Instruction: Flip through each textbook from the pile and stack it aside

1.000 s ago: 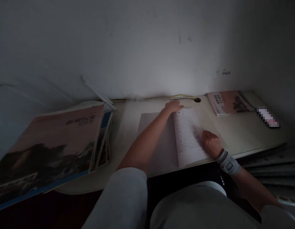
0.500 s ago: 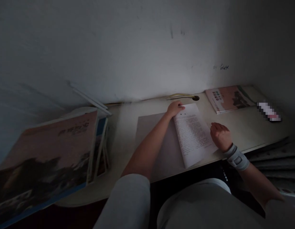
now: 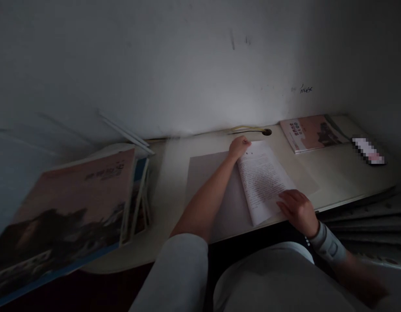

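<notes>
A page of dense print [image 3: 263, 182] lies on the white desk [image 3: 337, 184], with a crease or fold along its left side. My left hand [image 3: 238, 148] is closed on the top left corner of this printed page. At the lower right of the page is my right hand [image 3: 298, 212], its thumb and fingers apart and their tips over the page's edge. Whether those tips press on the paper I cannot tell. A plain greyish sheet [image 3: 207, 177] extends out to the left, partly covered by my left forearm.
Books with a pink, picture-printed cover [image 3: 90, 182] stand at the left. A pink book [image 3: 312, 132] lies at the back right, near a blurred-out phone [image 3: 369, 151]. Yellow cable [image 3: 249, 127] runs along the wall into a desk hole [image 3: 267, 132].
My right hand has come down toward me to the page's lower right corner, and its fingers have uncurled. My left hand keeps its hold on the top corner.
</notes>
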`<action>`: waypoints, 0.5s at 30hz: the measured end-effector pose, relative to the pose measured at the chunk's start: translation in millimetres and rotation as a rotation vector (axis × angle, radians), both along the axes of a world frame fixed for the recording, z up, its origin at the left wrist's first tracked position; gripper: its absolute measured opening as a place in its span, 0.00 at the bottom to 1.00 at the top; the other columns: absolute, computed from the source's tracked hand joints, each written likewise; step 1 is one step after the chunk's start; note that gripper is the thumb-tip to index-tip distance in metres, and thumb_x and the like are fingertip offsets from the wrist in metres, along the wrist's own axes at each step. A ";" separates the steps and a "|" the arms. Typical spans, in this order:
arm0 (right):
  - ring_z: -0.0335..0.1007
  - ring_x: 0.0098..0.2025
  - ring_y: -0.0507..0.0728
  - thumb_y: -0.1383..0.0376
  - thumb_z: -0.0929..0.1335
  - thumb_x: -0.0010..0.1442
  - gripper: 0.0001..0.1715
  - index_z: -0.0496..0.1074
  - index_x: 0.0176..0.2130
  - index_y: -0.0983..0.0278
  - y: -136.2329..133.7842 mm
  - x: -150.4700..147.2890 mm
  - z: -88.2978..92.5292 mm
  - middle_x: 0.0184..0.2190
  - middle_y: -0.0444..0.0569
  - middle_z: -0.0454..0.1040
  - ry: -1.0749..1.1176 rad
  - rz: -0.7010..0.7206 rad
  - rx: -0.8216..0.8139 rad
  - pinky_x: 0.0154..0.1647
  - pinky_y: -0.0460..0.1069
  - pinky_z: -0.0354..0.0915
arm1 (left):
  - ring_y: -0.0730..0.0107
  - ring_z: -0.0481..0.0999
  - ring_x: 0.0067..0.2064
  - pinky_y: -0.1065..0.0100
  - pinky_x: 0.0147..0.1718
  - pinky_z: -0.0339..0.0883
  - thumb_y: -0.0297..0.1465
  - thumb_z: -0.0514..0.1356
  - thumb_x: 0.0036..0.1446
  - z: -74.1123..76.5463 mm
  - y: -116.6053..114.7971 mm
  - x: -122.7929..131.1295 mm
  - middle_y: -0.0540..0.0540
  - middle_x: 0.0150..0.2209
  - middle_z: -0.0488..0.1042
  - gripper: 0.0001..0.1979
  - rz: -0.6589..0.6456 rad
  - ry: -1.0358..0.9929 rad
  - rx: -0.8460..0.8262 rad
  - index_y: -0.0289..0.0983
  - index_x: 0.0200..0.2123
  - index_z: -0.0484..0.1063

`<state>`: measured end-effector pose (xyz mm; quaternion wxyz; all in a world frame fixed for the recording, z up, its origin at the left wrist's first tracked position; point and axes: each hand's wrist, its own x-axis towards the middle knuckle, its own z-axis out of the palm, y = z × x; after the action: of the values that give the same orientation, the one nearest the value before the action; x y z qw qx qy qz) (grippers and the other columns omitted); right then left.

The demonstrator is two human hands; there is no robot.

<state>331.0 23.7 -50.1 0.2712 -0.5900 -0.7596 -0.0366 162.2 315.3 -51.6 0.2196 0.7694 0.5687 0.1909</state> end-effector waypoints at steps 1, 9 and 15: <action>0.70 0.41 0.57 0.61 0.60 0.64 0.14 0.73 0.40 0.63 -6.9 8.3 -4.3 0.38 0.53 0.75 0.038 -0.062 0.004 0.44 0.52 0.66 | 0.67 0.71 0.42 0.69 0.41 0.61 0.34 0.56 0.54 0.4 -0.2 -1.6 0.46 0.41 0.75 0.10 -0.011 -0.009 -0.002 0.36 0.36 0.73; 0.57 0.60 0.67 0.54 0.60 0.63 0.28 0.64 0.54 0.71 -14.6 79.1 -44.4 0.57 0.64 0.65 -0.226 -0.415 -0.075 0.57 0.62 0.57 | 0.62 0.72 0.36 0.66 0.38 0.62 0.33 0.63 0.44 7.7 20.7 9.2 0.46 0.27 0.75 0.07 -0.185 -0.014 -0.192 0.35 0.26 0.75; 0.57 0.60 0.67 0.57 0.62 0.62 0.25 0.65 0.54 0.68 -14.3 61.8 -39.9 0.57 0.63 0.64 -0.139 -0.395 -0.078 0.57 0.63 0.58 | 0.63 0.71 0.28 0.66 0.30 0.59 0.23 0.67 0.28 19.6 41.7 34.3 0.52 0.14 0.66 0.07 -0.331 -0.131 -0.349 0.36 0.15 0.72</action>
<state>392.8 9.4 -90.0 0.1825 -0.7335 -0.6470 -0.1003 196.6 356.9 -32.0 0.4139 0.7885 0.4436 0.1008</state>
